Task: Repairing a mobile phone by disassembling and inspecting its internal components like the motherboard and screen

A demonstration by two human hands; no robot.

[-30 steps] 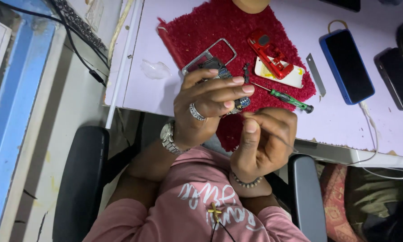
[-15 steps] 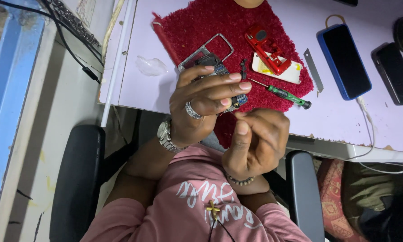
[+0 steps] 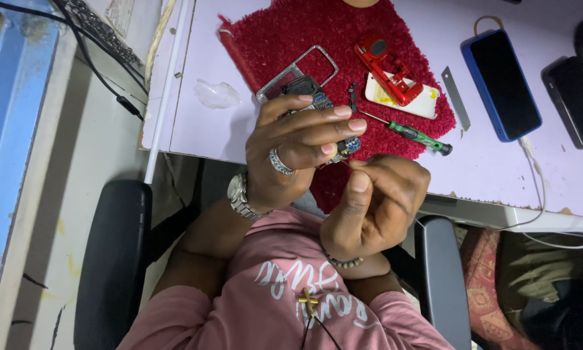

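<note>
Left hand (image 3: 298, 146) pinches a small circuit board (image 3: 348, 146); right hand (image 3: 376, 204) curls closed just beside it, above the red mat (image 3: 285, 32) on the lilac desk (image 3: 194, 123).

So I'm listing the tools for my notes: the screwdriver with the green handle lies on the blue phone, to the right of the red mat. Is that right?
Not quite. The head view shows the screwdriver with the green handle lying on the lower right edge of the red mat, its handle end reaching onto the desk. The blue phone lies apart, farther right.
</note>
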